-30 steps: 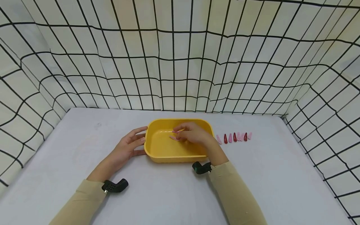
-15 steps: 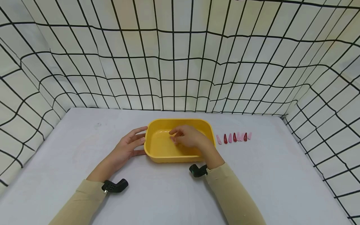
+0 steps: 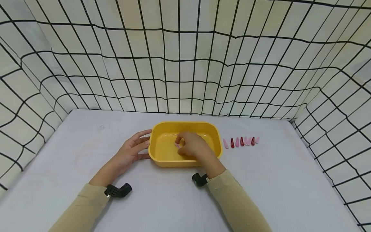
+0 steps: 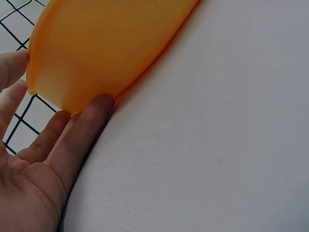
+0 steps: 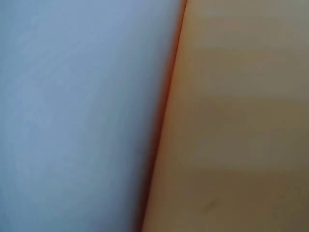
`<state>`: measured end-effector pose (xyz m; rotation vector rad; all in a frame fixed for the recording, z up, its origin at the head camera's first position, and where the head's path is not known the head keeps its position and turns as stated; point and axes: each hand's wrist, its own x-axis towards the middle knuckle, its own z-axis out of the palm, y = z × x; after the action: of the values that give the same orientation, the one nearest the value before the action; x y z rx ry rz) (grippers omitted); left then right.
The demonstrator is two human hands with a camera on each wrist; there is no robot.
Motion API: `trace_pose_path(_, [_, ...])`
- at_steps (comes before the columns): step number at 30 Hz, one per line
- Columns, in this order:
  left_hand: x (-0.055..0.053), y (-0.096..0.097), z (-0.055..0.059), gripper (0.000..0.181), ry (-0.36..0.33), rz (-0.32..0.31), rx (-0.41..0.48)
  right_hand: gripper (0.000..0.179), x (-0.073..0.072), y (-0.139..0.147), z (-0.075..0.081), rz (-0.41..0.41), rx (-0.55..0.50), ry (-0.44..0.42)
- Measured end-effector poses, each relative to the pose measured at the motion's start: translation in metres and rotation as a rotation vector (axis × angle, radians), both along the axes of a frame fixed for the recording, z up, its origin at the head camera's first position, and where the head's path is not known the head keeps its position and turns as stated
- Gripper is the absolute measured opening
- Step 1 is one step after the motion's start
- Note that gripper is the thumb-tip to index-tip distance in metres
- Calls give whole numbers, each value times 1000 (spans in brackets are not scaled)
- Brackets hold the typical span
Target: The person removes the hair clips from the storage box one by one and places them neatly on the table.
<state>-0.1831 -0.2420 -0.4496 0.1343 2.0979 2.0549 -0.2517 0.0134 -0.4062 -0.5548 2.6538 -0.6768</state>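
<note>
A yellow plastic tray (image 3: 185, 163) stands on the white table. My left hand (image 3: 134, 149) is at its left end, fingers fairly straight and fingertips against the wall; the left wrist view shows these fingers (image 4: 84, 128) at the tray's side (image 4: 111, 43). Inside the tray, my right hand (image 3: 193, 145) has its index finger and thumb curled around a small pink snap hair clip (image 3: 177, 146). The hand hides part of the tray floor. The right wrist view holds only the tray's outer wall (image 5: 231, 121) and the tabletop, with no fingers showing.
Right of the tray, several pink and red hair clips lie in a row, among them a red clip (image 3: 232, 143) and a pink clip (image 3: 225, 143). Black wire mesh (image 3: 179, 82) in front of white sheeting encloses the table (image 3: 162, 203) at the back and sides.
My right hand has shifted slightly left and down within the tray, its finger and thumb curling around the pink clip. My left hand and the row of clips have stayed put.
</note>
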Motion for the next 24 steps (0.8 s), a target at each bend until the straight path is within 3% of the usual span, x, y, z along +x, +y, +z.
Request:
trace_pose_path(3, [-1,0,2,57,-10,10,-13,12,0,0,1,20,-30,-8])
trace_pose_path(10, [-3,0,3,59,-14,8,-14,24,-1,1,1,14,-90,-23])
trace_pose_path(13, [-3,-1,2,58,-7,3,-6,15,-2,1,2,35,-153,-51])
trace_pose_path(17, [-3,-1,0,58,-13,6,-3,6,-3,2,5,70,-373,-171])
trace_pose_path(21, [-3,-1,-2,58,-24,7,-7,12,-1,9,14,55,-654,-336])
trace_pose_path(24, [-2,-1,-2,58,-18,11,-8,20,4,22,23,5,-826,-414])
